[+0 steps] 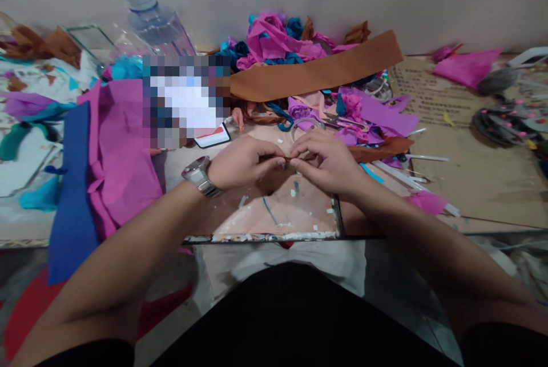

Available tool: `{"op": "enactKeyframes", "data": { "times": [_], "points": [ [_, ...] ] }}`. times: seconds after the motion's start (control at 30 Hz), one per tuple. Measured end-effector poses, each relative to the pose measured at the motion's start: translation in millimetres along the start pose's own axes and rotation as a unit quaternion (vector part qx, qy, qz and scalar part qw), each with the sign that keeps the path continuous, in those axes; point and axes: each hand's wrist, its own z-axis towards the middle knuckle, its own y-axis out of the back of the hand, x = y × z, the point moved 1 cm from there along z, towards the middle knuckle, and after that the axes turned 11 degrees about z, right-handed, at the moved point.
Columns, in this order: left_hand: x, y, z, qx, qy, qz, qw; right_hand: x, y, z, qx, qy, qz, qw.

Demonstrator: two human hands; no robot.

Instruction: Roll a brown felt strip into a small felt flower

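Both hands meet over the middle of the table, thumbs and forefingers closed around a thin brown strip, apparently twisted crepe paper. My left hand, with a metal watch on the wrist, pinches its left part. Close beside it, my right hand pinches the same strip, fingers curled. A brown paper piece sticks out beyond the right hand; whether it joins the pinched strip is hidden. Just behind the hands lie a clear tape roll and what look like scissors.
A long brown paper strip lies across a heap of pink, purple and blue crepe scraps. At left are a phone, a water bottle, and pink and blue sheets. Cardboard and a pincushion-like dark disc sit right.
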Motion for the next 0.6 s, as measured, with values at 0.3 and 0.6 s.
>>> {"op": "enactKeyframes", "data": {
  "times": [0.3,0.6],
  "points": [
    [2.7,-7.7,-1.1,0.105,0.05,-0.155,0.981,2.5,0.2,-1.5,0.003,-0.011,-0.063,0.998],
    [-1.7,-11.8,-2.7,0.15,0.12,-0.358,0.914,-0.7,-5.0,-4.4,0.006,0.035,-0.047,0.998]
  ]
}}
